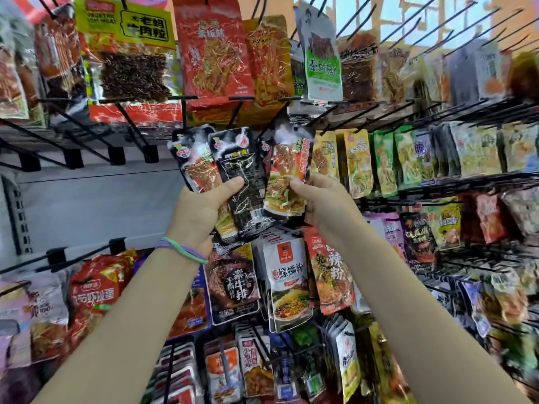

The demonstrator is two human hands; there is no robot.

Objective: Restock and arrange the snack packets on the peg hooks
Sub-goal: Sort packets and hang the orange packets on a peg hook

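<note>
— What's in your left hand (201,211)?
— A fan of black snack packets (233,173), thumb curled across the front, raised before the peg hooks (128,123). Hair ties (183,250) circle that wrist.
— And your right hand (323,205)?
— Its grip pinches one more black packet (287,176) by the lower edge, just beside the fan, its top touching the rack.

Black peg hooks (128,121) on rack carry hanging snack packets (287,275); some hooks bare.
</note>
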